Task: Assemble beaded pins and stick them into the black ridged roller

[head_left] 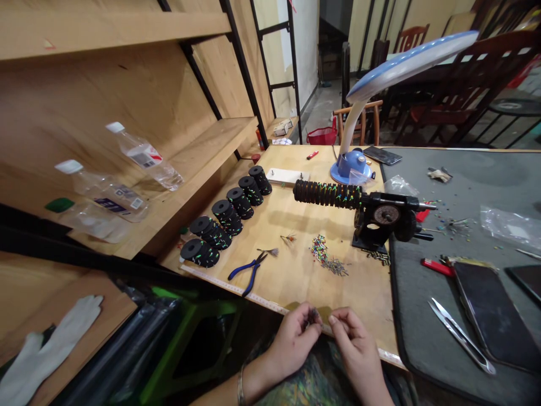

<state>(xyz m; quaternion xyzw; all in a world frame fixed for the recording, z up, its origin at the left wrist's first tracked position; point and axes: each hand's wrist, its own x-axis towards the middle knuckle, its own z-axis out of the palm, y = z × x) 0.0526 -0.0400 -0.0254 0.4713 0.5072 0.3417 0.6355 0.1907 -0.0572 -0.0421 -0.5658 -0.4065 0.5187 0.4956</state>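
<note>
The left hand (291,347) pinches a small dark tuft (313,317), the right hand (357,352) just beside, over a plywood board (372,316).

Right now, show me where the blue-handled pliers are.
In the head view, the blue-handled pliers lie on the wooden workbench left of centre, just below a small feather tuft and right of the lowest black spool.

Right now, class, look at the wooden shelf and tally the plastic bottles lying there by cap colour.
White-capped plastic bottles: 2
Green-capped plastic bottles: 1
Total: 3
</note>
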